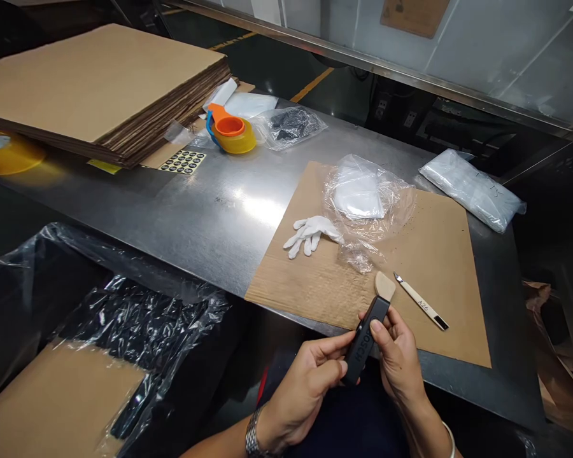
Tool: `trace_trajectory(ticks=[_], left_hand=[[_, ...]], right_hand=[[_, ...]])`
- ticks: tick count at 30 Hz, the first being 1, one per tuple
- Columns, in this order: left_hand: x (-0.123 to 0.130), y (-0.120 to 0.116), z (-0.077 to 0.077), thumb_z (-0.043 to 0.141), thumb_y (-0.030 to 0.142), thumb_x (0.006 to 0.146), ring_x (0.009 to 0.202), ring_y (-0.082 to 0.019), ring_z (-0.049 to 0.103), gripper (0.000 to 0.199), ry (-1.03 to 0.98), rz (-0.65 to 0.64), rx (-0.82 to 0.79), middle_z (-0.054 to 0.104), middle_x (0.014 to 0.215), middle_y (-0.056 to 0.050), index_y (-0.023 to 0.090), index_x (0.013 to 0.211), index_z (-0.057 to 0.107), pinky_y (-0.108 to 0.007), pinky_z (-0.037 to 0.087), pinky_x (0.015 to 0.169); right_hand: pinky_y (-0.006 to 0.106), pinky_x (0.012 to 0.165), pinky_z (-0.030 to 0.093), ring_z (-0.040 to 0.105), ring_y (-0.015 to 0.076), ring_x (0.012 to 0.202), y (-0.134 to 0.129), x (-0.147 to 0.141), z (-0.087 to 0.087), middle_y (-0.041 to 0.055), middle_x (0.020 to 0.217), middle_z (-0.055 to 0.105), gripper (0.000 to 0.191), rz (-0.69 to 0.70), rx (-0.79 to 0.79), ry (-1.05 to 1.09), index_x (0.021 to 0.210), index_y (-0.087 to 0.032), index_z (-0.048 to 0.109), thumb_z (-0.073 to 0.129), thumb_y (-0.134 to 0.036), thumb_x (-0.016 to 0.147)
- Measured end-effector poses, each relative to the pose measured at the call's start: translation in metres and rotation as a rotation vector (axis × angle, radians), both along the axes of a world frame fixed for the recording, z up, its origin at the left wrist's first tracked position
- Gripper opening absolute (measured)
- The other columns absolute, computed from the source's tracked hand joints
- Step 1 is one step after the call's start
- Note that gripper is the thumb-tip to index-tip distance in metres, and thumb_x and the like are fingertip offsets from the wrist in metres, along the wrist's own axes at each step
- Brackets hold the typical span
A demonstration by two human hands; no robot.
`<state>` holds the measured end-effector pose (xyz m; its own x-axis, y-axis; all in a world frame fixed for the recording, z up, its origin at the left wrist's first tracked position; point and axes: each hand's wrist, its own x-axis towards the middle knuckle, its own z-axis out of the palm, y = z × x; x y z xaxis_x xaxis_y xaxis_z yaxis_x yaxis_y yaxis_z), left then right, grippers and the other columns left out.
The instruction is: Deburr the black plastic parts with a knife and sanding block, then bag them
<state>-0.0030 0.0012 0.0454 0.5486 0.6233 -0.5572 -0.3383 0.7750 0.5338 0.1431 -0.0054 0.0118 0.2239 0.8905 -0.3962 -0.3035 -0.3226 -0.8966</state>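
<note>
A black bar marked BOSCH (pixel 361 346) is held between both hands at the front edge of the metal table. My left hand (pixel 310 381) grips its lower end between thumb and fingers. Around its upper part, my right hand (pixel 397 356) is closed, with the thumb on its face. A pale, rounded flat piece (pixel 384 286) shows just beyond the bar's upper end; whether it is joined to the bar I cannot tell. To the right, a knife-like tool marked A26 (pixel 421 301) lies on a cardboard sheet (pixel 449 254). A white glove (pixel 312 234) rests on the same sheet.
Clear plastic bags (pixel 358 187) lie at the sheet's back, with a wrapped packet (pixel 472 189) at right. Further left are a tape dispenser (pixel 230 127), round stickers (pixel 183 162) and a cardboard stack (pixel 100 83). A plastic-lined container (pixel 176 305) stands at lower left.
</note>
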Motion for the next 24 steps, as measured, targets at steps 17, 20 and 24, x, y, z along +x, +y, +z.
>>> trace_trajectory(ticks=[17,20,24], left_hand=[[0.0027,-0.0029,-0.0055,0.063,0.019,0.072,0.077,-0.017,0.059,0.030,0.017,0.105,-0.080,0.067,0.087,-0.009,0.013,0.101,0.065,-0.037,0.046,0.076],[0.0027,-0.0042,-0.0058,0.063,0.021,0.073,0.073,-0.016,0.058,0.031,0.017,0.108,-0.081,0.067,0.086,-0.009,0.013,0.104,0.063,-0.038,0.045,0.077],[0.0013,-0.0052,-0.0055,0.062,0.023,0.075,0.078,-0.019,0.060,0.033,0.017,0.102,-0.109,0.067,0.091,-0.011,0.012,0.106,0.063,-0.039,0.045,0.079]], right_hand=[[0.026,0.072,0.048,0.059,0.0178,0.085,-0.0056,-0.0004,0.0013,0.0056,0.099,0.063,0.048,0.037,0.008,-0.139,0.113,-0.021,0.049,0.067,-0.039,0.072],[0.028,0.073,0.048,0.059,0.0187,0.087,-0.0054,0.0003,-0.0003,0.0065,0.099,0.064,0.049,0.034,0.005,-0.131,0.113,-0.020,0.050,0.068,-0.039,0.071],[0.030,0.075,0.048,0.059,0.0206,0.091,-0.0027,0.0008,-0.0015,0.0072,0.099,0.065,0.047,0.022,-0.008,-0.064,0.111,-0.019,0.052,0.067,-0.039,0.072]])
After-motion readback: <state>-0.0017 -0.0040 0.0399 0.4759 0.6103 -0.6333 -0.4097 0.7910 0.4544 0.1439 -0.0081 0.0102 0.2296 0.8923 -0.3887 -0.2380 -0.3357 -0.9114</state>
